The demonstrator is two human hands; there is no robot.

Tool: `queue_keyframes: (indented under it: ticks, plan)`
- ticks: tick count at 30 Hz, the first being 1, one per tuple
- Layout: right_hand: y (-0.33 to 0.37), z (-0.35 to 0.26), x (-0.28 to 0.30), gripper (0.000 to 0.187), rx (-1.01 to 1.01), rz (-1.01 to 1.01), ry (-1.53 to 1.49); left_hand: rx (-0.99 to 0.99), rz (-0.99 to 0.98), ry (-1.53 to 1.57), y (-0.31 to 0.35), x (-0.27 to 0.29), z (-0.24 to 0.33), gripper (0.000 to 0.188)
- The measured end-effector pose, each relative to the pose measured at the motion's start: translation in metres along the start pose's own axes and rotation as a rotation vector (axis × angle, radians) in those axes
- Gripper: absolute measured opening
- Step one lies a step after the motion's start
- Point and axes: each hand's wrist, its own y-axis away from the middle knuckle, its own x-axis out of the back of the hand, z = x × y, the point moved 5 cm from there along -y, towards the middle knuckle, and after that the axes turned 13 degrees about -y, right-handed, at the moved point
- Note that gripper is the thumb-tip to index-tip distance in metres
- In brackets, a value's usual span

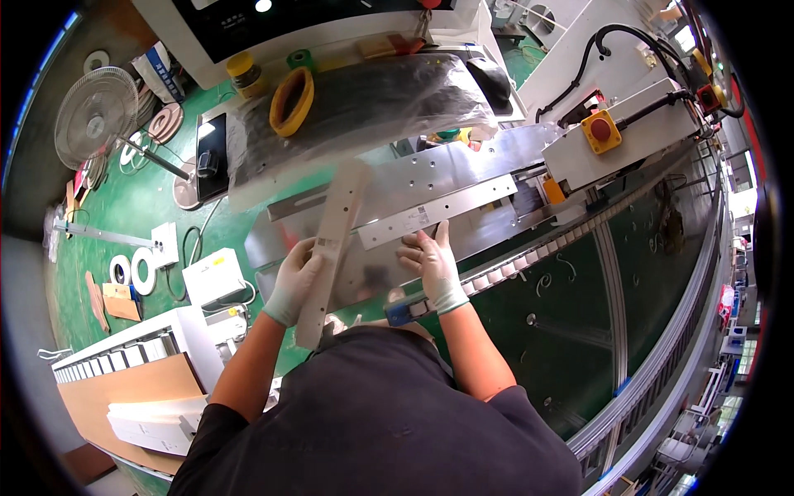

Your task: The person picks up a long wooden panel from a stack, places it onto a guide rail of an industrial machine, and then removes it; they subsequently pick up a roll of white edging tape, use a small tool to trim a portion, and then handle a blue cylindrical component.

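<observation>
My left hand, in a pale glove, is closed round a long flat light-grey bar with small holes. That bar stands steeply across the view, its far end slightly smeared by motion, and a small label shows on it near my fingers. A second similar bar lies on the shiny metal work surface, slanting up to the right. Beside the near edge of this bar is my gloved right hand, open, fingers apart and holding nothing; whether its fingertips touch the bar I cannot tell.
Right of the surface sits a machine housing with a red stop button. A cable-chain-like track curves along the near side. Beyond lie a yellow tape roll and a phone. A fan stands far left; white bars lie near left.
</observation>
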Motion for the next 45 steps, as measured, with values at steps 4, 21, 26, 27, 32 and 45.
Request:
queue_keyframes:
  ticks: [4,21,26,27,32,45]
  plan:
    - [-0.018,-0.023,0.011,0.086,0.069,0.028,-0.032,0.006,0.029,0.006,-0.007,-0.001,-0.004,0.048]
    - [-0.042,-0.074,0.046,0.087,0.271,0.129,-0.083,0.029,0.128,-0.158,-0.018,0.006,-0.031,0.043]
    - [-0.086,-0.138,0.111,0.043,0.193,0.12,-0.248,0.039,0.12,-0.181,-0.02,0.005,-0.024,0.04]
    - [-0.091,-0.145,0.121,0.028,0.109,0.246,-0.24,0.06,0.113,-0.185,-0.021,0.005,-0.024,0.039]
    - [-0.1,-0.176,0.129,0.041,0.376,0.386,-0.417,0.022,0.135,-0.188,-0.023,0.007,-0.029,0.039]
    - [-0.117,-0.155,0.1,0.059,0.64,0.071,-0.35,0.014,0.065,-0.1,-0.028,0.003,-0.027,0.042]
